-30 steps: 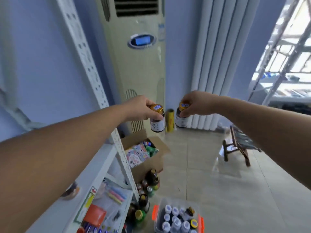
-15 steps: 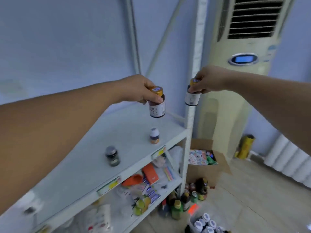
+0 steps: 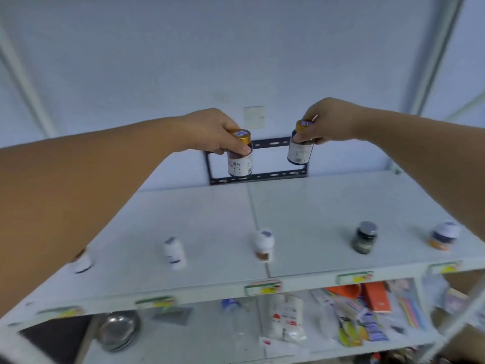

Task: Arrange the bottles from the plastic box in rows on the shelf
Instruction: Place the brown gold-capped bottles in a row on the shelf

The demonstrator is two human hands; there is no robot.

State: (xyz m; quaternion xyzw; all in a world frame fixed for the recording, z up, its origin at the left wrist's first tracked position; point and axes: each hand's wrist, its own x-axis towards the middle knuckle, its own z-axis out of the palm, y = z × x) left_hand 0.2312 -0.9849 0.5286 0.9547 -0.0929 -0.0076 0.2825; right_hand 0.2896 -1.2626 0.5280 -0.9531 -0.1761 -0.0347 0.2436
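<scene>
Since half a second ago the view has swung from the right-hand post to face the shelf [image 3: 328,206] squarely, and both carried bottles have come in over its top board. The left hand [image 3: 212,132] pinches the left bottle [image 3: 239,160] at its gold cap and shoulder. The right hand [image 3: 328,122] holds the right bottle [image 3: 300,151] the same way. The hands are apart, each clamped on its own bottle.

Both bottles hang upright, long axis vertical, above the back half of the board and clear of it, with the left one slightly lower. Nearer the person stands a front row of small bottles [image 3: 264,243], well apart from one another, among them a dark jar [image 3: 364,236]. The leftmost seems partly hidden by the left forearm, and motion blur hides its details.

The held bottles look like hard, smooth brown cylinders with paper labels, and the board is flat, glossy white. Setting them down probably means a straight descent behind that row.
</scene>
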